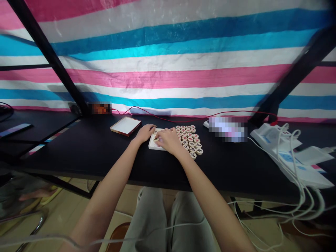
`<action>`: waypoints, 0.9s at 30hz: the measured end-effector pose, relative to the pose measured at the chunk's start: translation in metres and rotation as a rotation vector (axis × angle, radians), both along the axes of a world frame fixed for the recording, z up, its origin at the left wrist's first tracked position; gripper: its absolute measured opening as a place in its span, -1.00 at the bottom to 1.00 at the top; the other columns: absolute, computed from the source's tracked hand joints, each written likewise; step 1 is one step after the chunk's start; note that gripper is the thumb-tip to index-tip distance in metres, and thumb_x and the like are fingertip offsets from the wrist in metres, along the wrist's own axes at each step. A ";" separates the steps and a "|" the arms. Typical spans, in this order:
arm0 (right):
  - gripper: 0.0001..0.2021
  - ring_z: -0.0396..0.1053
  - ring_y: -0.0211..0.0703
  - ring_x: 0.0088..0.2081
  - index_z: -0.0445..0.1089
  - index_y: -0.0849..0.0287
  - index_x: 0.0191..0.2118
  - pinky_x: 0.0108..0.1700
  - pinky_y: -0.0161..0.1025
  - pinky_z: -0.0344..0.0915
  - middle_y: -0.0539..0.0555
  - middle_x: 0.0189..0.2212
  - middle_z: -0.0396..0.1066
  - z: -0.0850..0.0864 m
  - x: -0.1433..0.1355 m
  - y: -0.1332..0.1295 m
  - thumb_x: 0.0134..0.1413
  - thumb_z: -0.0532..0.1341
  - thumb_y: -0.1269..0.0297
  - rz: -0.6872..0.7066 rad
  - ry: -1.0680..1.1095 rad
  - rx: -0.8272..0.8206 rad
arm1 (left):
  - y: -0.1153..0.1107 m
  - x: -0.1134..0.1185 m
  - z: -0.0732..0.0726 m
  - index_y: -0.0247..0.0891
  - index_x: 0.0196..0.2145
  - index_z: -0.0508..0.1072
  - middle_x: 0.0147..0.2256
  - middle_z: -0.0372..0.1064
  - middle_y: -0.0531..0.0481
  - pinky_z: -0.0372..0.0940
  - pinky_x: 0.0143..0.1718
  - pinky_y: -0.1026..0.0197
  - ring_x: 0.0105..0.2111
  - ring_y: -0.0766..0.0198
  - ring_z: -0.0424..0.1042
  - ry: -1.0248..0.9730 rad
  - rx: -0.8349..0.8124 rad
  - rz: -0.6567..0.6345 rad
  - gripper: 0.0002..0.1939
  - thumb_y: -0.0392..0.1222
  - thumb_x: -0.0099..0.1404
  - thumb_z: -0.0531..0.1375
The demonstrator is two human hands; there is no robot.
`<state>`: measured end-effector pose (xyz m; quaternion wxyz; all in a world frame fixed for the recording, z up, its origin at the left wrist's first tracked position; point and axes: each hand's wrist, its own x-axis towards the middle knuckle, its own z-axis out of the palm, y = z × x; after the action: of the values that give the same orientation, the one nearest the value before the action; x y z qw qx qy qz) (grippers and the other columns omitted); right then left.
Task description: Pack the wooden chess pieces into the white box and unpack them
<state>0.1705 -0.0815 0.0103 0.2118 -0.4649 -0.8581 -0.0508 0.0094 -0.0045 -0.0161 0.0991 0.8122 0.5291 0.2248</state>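
A shallow white box (155, 147) sits on the black table, with a few round Chinese chess pieces (155, 132) in it. My left hand (145, 134) is closed at the box's far left corner, fingers bent over its edge. Above the box, my right hand (169, 140) has its fingertips closed on a chess piece (156, 139) low inside it. This hand hides much of the box's inside. Just right of the box, more chess pieces (192, 144) lie in close rows, with red or black characters facing up.
An open box lid (126, 125), white inside, lies to the left. A blurred phone-like object (227, 128) lies right of the pieces. White power strips (287, 154) with tangled cables fill the right end. A red cable (157, 115) runs along the back, before a striped sheet (168, 77).
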 end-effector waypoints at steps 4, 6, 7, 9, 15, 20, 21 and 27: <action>-0.87 0.30 -0.10 -0.21 0.38 0.11 -0.30 -0.16 -0.15 -0.08 0.04 -0.28 0.46 0.012 0.016 -0.016 0.12 0.10 0.25 -0.014 0.129 0.050 | 0.000 0.000 0.000 -0.26 -0.07 0.41 -0.12 0.38 -0.12 0.19 -0.03 0.16 -0.11 0.17 0.34 0.005 -0.003 0.007 -0.61 -0.11 0.31 -0.09; -0.84 0.32 -0.13 -0.22 0.38 0.10 -0.28 -0.14 -0.16 -0.06 0.04 -0.25 0.46 0.015 0.029 -0.033 0.15 0.07 0.23 -0.063 0.244 0.082 | 0.001 0.000 -0.001 -0.26 -0.07 0.41 -0.14 0.39 -0.13 0.20 -0.05 0.16 -0.13 0.17 0.35 0.009 -0.003 0.009 -0.60 -0.10 0.31 -0.10; -0.83 0.33 -0.14 -0.23 0.39 0.09 -0.27 -0.14 -0.16 -0.05 0.03 -0.24 0.45 0.014 0.037 -0.043 0.15 0.07 0.21 -0.102 0.302 0.092 | 0.002 -0.001 -0.001 -0.25 -0.07 0.41 -0.14 0.39 -0.13 0.21 -0.06 0.15 -0.13 0.16 0.36 0.008 -0.003 0.009 -0.60 -0.09 0.31 -0.10; -0.82 0.34 -0.16 -0.24 0.39 0.06 -0.24 -0.15 -0.18 -0.01 0.01 -0.20 0.45 0.007 0.057 -0.067 0.13 0.09 0.16 -0.213 0.405 0.123 | 0.003 -0.001 -0.002 -0.25 -0.06 0.40 -0.13 0.38 -0.13 0.21 -0.06 0.15 -0.13 0.15 0.35 0.003 -0.007 0.004 -0.60 -0.09 0.31 -0.10; -0.77 0.34 -0.19 -0.35 0.41 0.05 -0.26 -0.20 -0.19 0.00 0.00 -0.24 0.46 -0.023 0.116 -0.127 0.08 0.13 0.06 -0.374 0.409 0.105 | 0.003 -0.001 0.000 -0.25 -0.07 0.40 -0.10 0.37 -0.14 0.20 -0.05 0.13 -0.11 0.13 0.35 0.002 -0.022 0.006 -0.60 -0.09 0.30 -0.09; -0.75 0.34 -0.21 -0.36 0.41 0.04 -0.26 -0.22 -0.19 -0.03 -0.01 -0.27 0.47 -0.029 0.132 -0.134 0.11 0.09 0.04 -0.446 0.341 0.089 | 0.002 -0.002 -0.001 -0.26 -0.07 0.40 -0.09 0.37 -0.13 0.19 -0.04 0.13 -0.10 0.14 0.34 0.001 -0.019 0.010 -0.61 -0.10 0.30 -0.09; -0.75 0.33 -0.21 -0.35 0.41 0.04 -0.26 -0.22 -0.19 -0.03 -0.01 -0.29 0.47 -0.029 0.131 -0.132 0.12 0.09 0.05 -0.448 0.316 0.085 | 0.002 -0.002 -0.002 -0.26 -0.07 0.40 -0.09 0.37 -0.13 0.18 -0.03 0.13 -0.09 0.14 0.34 -0.001 -0.018 0.009 -0.61 -0.10 0.30 -0.10; -0.80 0.30 -0.14 -0.26 0.39 0.07 -0.27 -0.20 -0.15 -0.09 0.03 -0.26 0.46 -0.026 0.124 -0.124 0.16 0.07 0.15 -0.449 0.167 0.142 | 0.005 -0.002 -0.003 -0.25 -0.07 0.40 -0.10 0.38 -0.11 0.18 -0.02 0.15 -0.09 0.16 0.34 0.004 -0.011 0.002 -0.61 -0.10 0.31 -0.10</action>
<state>0.2942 -0.2056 -0.0161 0.2976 -0.6307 -0.7069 -0.1179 0.0074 0.0000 -0.0195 0.1021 0.8115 0.5315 0.2204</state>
